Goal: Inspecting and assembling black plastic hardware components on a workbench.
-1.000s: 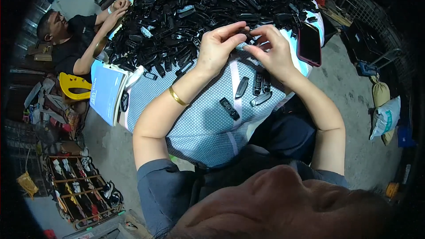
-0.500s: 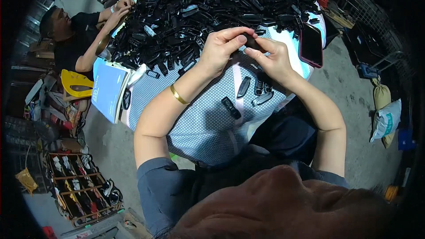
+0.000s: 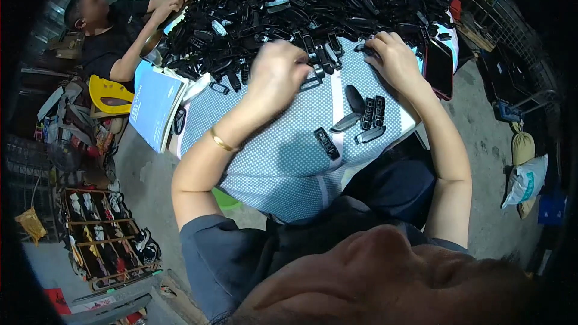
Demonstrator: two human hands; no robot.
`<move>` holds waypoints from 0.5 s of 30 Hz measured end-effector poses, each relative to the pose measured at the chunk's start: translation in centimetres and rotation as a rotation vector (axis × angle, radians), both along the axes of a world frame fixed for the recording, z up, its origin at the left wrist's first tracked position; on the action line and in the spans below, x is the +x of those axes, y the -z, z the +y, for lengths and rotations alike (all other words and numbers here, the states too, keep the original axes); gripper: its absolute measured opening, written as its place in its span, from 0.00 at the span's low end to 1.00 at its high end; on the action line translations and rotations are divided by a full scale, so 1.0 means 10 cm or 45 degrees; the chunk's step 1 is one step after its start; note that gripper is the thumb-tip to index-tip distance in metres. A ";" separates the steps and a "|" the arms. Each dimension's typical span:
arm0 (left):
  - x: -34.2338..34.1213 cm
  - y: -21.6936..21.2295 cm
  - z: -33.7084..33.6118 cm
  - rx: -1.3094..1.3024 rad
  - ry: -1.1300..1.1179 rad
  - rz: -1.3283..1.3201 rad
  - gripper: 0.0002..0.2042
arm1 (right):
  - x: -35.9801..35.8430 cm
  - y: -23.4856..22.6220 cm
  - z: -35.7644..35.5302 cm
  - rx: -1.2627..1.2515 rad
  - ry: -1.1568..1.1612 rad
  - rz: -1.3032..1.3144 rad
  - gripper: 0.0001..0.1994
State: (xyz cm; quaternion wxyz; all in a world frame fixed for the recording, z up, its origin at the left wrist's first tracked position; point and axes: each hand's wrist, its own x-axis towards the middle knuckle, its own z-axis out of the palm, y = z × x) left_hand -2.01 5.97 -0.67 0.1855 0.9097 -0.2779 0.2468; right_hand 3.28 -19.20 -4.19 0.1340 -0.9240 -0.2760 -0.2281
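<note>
Sorting black plastic parts (image 3: 313, 6) at table's far edge.
L hand (image 3: 277, 75) curled, pinching one part (image 3: 310, 81); R hand (image 3: 394, 60) fingers spread on pile edge.

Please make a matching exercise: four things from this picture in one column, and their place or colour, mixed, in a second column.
1. phone
2. bracelet
3. booklet
4. yellow stool

a. on the left wrist, gold
b. on the floor left of the table
c. beside the right hand, dark screen, red edge
d. at the table's left edge, light blue

Pairs: 1-c, 2-a, 3-d, 4-b
</note>
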 end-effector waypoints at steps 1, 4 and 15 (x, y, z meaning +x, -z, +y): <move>0.05 0.01 0.14 0.107 -0.189 -0.114 0.11 | -0.01 -0.04 0.02 -0.003 0.010 0.006 0.12; 0.19 0.06 0.35 0.242 -0.355 0.093 0.13 | 0.10 0.07 0.02 -0.018 -0.007 0.042 0.11; 0.17 -0.04 0.18 0.178 -0.188 -0.399 0.10 | -0.10 -0.15 0.05 0.637 -0.210 0.584 0.17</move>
